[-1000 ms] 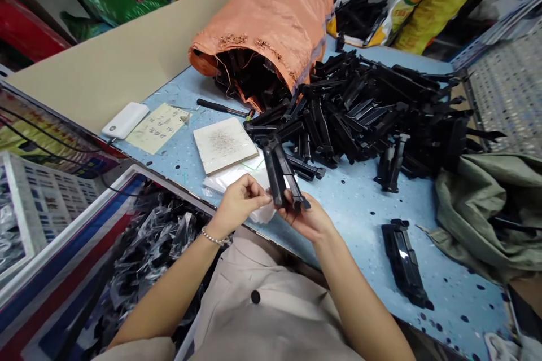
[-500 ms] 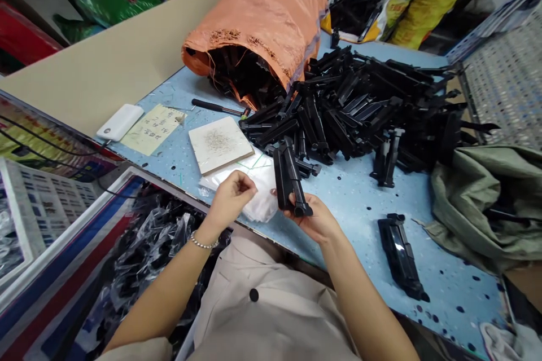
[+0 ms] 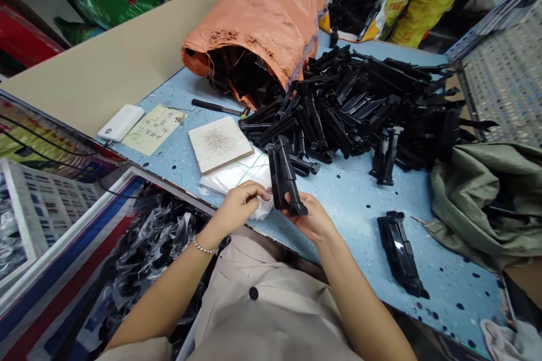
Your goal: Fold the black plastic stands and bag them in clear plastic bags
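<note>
My right hand (image 3: 311, 217) grips a long black plastic part (image 3: 285, 177) by its lower end and holds it tilted above the table's front edge. To the left of it, my left hand (image 3: 243, 203) has its fingers bent together, tips close to that part. Whether anything thin is between them I cannot make out. Beneath the left hand lies a stack of clear plastic bags (image 3: 237, 177), weighed down by a square white board (image 3: 220, 144) with brown specks. Another black plastic part (image 3: 400, 254) lies alone at the right.
A big heap of black parts (image 3: 359, 101) covers the back right, by an orange sack (image 3: 262, 17). A black-handled tool (image 3: 215, 106), paper note (image 3: 154, 130) and white power bank (image 3: 121, 122) are at left. Bagged parts (image 3: 156, 248) fill a bin below. Green cloth (image 3: 486, 197) lies right.
My left hand has moved right and slightly down, its fingers reaching closer to the black part. My right hand has shifted slightly left with the part.
</note>
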Demonstrator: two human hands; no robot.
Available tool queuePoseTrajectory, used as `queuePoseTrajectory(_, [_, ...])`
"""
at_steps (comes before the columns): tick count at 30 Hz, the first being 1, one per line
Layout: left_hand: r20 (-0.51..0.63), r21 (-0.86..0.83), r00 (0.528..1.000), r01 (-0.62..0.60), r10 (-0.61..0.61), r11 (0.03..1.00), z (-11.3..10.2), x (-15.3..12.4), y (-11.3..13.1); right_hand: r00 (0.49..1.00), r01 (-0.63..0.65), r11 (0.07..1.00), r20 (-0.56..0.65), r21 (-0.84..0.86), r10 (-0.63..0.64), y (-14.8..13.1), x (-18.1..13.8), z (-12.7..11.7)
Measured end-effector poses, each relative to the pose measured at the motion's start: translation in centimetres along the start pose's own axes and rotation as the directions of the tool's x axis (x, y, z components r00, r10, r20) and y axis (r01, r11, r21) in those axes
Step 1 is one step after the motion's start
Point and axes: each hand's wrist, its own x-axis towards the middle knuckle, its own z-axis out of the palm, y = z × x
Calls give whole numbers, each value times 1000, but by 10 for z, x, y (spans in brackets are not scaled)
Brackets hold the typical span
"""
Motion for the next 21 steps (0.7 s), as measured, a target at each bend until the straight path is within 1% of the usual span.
queuePoseTrajectory(2, [-63, 232, 996, -48, 64, 972, -2, 0, -1, 1000, 17, 1000, -18, -11, -17, -1, -4, -3])
queuePoseTrajectory(4, [-135, 361, 984, -59, 115, 931, -4, 1, -1, 998, 41, 999, -46, -17, -42, -1, -7, -7])
queuePoseTrajectory(5, [-136, 385, 982, -68, 130, 920, -3, 2, 0, 997, 47, 999, -55, -22, -48, -1, -9, -9])
queuePoseTrajectory(8, [-96, 389, 981, -119, 168, 914, 0, 5, 2, 997, 47, 997, -64, -58, -51, -3, -15, -14])
queuePoseTrajectory(11, [-112, 381, 978, -121, 176, 916, 1, 6, 3, 985, 91, 993, -138, -80, -102, -8, -29, -18])
queuePoseTrajectory(12, [-109, 372, 980, -116, 167, 921, 1, 7, 3, 985, 87, 994, -146, -71, -97, -11, -37, -19])
queuePoseTrajectory(13, [-100, 361, 982, -114, 160, 926, 0, 7, 2, 990, 57, 997, -124, -53, -63, -12, -46, -20])
queuePoseTrajectory(15, [-70, 335, 984, -130, 162, 933, -1, 8, 1, 995, -96, 995, 7, -25, 96, -11, -65, -22])
queuePoseTrajectory(17, [-45, 321, 980, -168, 193, 932, -1, 8, 1, 957, -258, 966, 134, -11, 257, -4, -78, -22])
queuePoseTrajectory(18, [-35, 330, 975, -197, 220, 923, 0, 7, 2, 938, -308, 951, 166, 6, 303, 1, -80, -22])
queuePoseTrajectory(19, [-17, 349, 967, -233, 255, 908, 1, 5, 4, 931, -333, 942, 174, 37, 322, 7, -80, -23])
queuePoseTrajectory(20, [20, 371, 956, -278, 292, 886, 3, 2, 6, 934, -332, 940, 165, 78, 316, 13, -76, -23])
queuePoseTrajectory(21, [77, 388, 941, -332, 329, 860, 5, -3, 10, 947, -305, 945, 141, 119, 288, 17, -71, -23])
